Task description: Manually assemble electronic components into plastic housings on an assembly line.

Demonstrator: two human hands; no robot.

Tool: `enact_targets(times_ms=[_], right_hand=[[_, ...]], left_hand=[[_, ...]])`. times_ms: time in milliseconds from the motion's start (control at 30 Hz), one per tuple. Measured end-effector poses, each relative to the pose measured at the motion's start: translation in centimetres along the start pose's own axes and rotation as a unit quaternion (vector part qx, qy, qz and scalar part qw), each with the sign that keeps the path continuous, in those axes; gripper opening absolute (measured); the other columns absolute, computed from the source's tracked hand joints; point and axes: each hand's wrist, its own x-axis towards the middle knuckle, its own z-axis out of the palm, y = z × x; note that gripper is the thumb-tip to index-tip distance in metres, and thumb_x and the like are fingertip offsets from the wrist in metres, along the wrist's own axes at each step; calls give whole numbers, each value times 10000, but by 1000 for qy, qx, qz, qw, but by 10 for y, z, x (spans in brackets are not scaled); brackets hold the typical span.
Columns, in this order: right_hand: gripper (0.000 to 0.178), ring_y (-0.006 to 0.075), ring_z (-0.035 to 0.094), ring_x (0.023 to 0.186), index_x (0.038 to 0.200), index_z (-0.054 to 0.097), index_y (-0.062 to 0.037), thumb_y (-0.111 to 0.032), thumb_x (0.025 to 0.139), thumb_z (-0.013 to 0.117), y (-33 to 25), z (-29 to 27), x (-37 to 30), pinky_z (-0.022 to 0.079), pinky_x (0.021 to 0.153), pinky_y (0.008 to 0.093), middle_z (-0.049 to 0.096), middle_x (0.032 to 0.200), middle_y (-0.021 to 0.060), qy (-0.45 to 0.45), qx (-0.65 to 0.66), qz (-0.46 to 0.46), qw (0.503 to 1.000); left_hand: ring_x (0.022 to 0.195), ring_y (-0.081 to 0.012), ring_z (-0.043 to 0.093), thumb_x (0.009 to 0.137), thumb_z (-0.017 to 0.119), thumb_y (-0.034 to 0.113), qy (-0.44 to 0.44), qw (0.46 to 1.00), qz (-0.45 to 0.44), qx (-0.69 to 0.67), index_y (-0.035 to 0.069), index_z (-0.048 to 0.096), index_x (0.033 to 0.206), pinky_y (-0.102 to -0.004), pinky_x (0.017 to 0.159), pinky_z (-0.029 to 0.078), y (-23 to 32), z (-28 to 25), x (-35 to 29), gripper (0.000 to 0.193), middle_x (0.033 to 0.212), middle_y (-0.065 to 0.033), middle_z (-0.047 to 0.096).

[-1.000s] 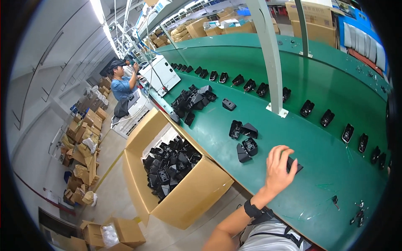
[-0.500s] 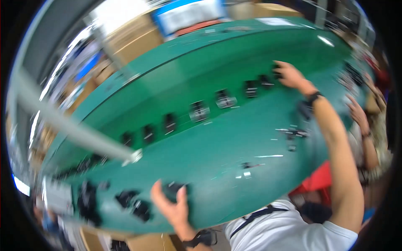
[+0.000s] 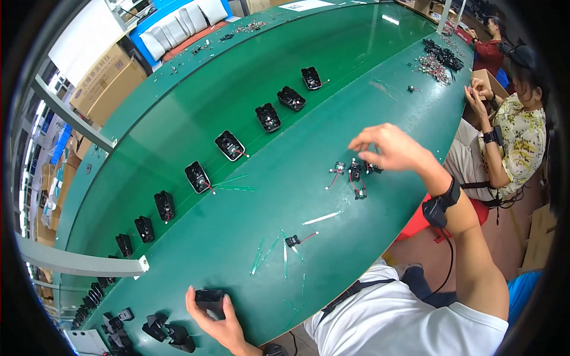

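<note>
My left hand (image 3: 221, 326) is near the table's front edge, its thumb and fingers on opposite sides of a black plastic housing (image 3: 209, 298). The housing rests on the green table (image 3: 267, 207). My right hand (image 3: 392, 148) hovers over the middle right, fingers spread, with nothing visible in them. Below its fingertips lies a small group of black modules with red wires (image 3: 355, 171), partly hidden by the hand. Another wired module (image 3: 292, 241) lies nearer me among thin green-white strips (image 3: 285, 261).
A row of open black cases (image 3: 230, 145) runs along the conveyor-like green strip. Loose black housings (image 3: 169, 332) lie at the near left. A metal post (image 3: 83, 258) crosses the left side. At the right, a seated co-worker (image 3: 504, 130) sits near a heap of wired parts (image 3: 433, 68).
My right hand has left the black case at the row's far end and come back over the wired modules. My left hand stays at the black housing. The view has turned.
</note>
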Motion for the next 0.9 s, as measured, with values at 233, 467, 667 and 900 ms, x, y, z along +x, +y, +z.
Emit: enact_targets(times_ms=[233,467,667,900], right_hand=[[258,310,658,884,1026,685,-72,-165,788,714,-33,8,13,534,793,413,676,990,105,88,-72,-46,992],[189,324,618,821,891,658,-89,-141,714,697,-43,60,37,500,728,449,599,843,108,15,-182,-90,979],[197,378,503,813,892,528,26,50,697,542,1,51,15,434,738,380,494,901,174,91,-6,-126,988],[209,171,433,816,968,478,-14,64,775,495,16,77,50,349,765,250,435,957,77,6,180,-73,981]], left_hand=[[1064,-286,586,850,705,301,16,974,-77,-211,11,350,1395,-383,937,493,51,9,-3,713,1344,-116,524],[1120,-240,553,703,807,68,-49,938,-140,-314,32,394,1373,-360,962,466,52,24,-32,788,1324,-111,494],[1356,-381,380,746,713,24,-130,906,6,-404,31,339,1438,-417,1117,333,90,57,-16,786,1456,-201,364],[1361,-371,356,703,675,-77,-82,893,-8,-442,21,309,1443,-402,1117,322,97,65,-29,832,1446,-191,340]])
